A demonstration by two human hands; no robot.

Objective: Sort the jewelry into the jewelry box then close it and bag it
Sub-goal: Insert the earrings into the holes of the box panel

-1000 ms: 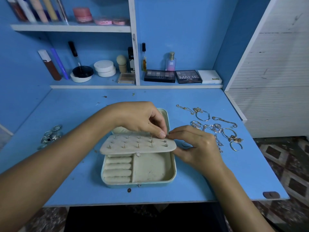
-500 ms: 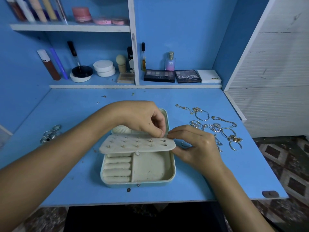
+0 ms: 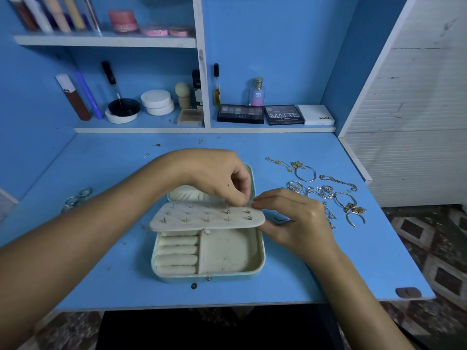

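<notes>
An open pale jewelry box (image 3: 260, 261) lies mid-desk, with ring rolls at its left and a bare compartment at its right. Its cream earring flap (image 3: 192, 219) is folded out level over the box, and several stud earrings stick up from it. My left hand (image 3: 217, 175) hovers over the flap's far right edge, fingertips pinching a small earring piece. My right hand (image 3: 295, 218) holds the flap's right end, thumb and forefinger pinched at its top corner. Bracelets and chains (image 3: 326, 192) lie in a heap to the right. A few rings (image 3: 75, 198) sit far left.
Two loose studs (image 3: 151, 150) lie on the blue desk (image 3: 353, 261) behind the box. A small dark bead (image 3: 193, 285) rests before the box. Cosmetics and palettes (image 3: 260, 113) fill the back shelf. A white slatted wall (image 3: 417, 122) bounds the right side.
Both hands have stayed at the flap's right corner. The left fingers have shifted slightly along the top edge; the flap and box have barely moved.
</notes>
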